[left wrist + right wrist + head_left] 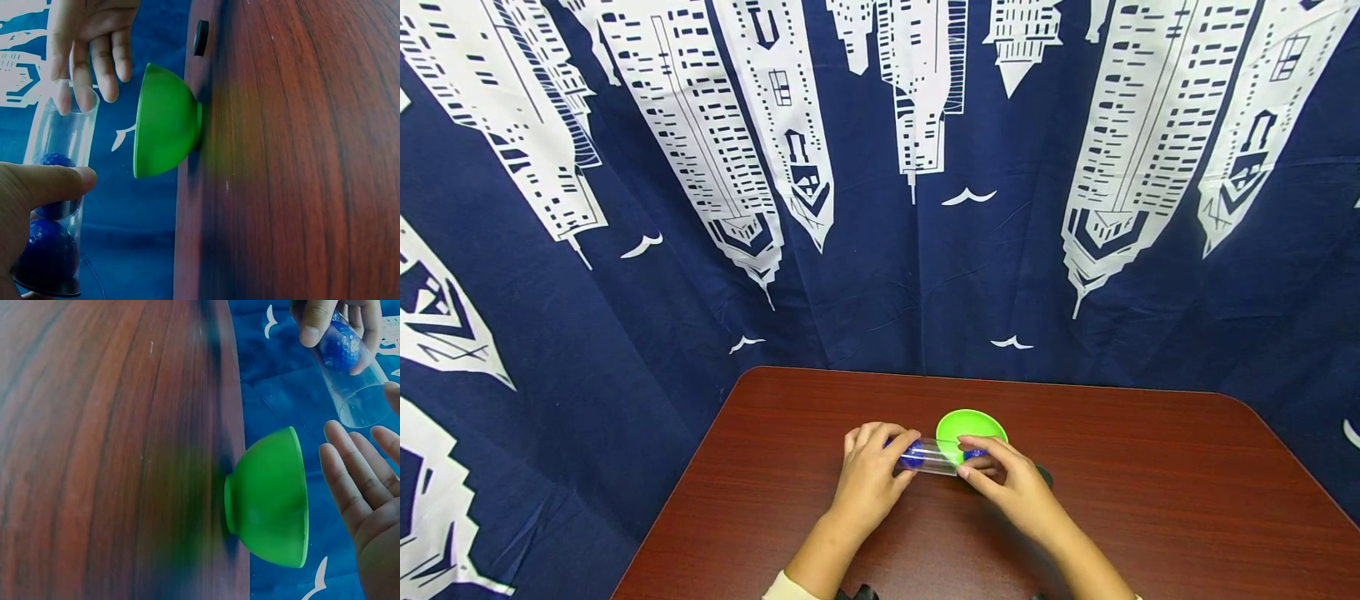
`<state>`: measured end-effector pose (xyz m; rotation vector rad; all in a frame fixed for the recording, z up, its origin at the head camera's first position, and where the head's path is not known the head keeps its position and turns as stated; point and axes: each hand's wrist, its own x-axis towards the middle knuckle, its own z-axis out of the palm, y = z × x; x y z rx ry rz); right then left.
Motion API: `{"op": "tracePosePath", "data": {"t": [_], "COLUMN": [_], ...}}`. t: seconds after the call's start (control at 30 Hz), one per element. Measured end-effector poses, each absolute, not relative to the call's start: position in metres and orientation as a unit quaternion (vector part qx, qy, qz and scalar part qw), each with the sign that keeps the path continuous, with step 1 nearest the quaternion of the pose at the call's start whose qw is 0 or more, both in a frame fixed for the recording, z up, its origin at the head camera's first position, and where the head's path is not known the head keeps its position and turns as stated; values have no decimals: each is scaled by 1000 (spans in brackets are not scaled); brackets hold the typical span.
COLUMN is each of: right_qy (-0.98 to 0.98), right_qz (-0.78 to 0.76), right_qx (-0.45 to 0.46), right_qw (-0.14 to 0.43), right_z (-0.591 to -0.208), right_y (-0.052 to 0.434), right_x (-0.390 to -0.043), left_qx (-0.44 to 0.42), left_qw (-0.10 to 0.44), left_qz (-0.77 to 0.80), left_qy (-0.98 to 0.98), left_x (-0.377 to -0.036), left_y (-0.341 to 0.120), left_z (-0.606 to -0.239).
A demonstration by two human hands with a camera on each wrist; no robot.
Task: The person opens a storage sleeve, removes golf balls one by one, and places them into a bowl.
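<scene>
The left hand (868, 475) curls its fingers round a clear tube (934, 457) lying sideways above the surface (1150, 500), at 6 o'clock of the green bowl (972, 430). The right hand (1011, 483) meets the tube's open end with fingers straight and slightly spread. Blue balls (50, 250) sit inside, partly hidden by the thumb. A small dark object (1045, 477) peeks out behind the right hand, too hidden to identify.

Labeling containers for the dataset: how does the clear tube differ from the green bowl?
The clear tube is see-through and tall and narrow; the green bowl is opaque and wide and shallow. The tube is off the table, tipped on its side in the left hand, with the right hand at its open end; the bowl stands upright on the table, unheld. The tube holds blue balls; none are visible in the bowl. Both are open-topped.
</scene>
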<state>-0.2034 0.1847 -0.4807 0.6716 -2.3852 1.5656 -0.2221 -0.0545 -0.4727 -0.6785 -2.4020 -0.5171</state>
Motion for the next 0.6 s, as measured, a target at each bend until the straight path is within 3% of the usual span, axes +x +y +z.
{"op": "tracePosePath", "data": {"t": [0.6], "right_qy": [-795], "right_qz": [572], "right_qx": [197], "right_qw": [44], "right_z": [-483], "right_y": [186], "right_x": [-202], "left_qx": [-266], "left_qw": [299], "left_qz": [-175], "left_qy": [-900], "left_x": [-221], "left_y": [-55], "left_z": [-465]}}
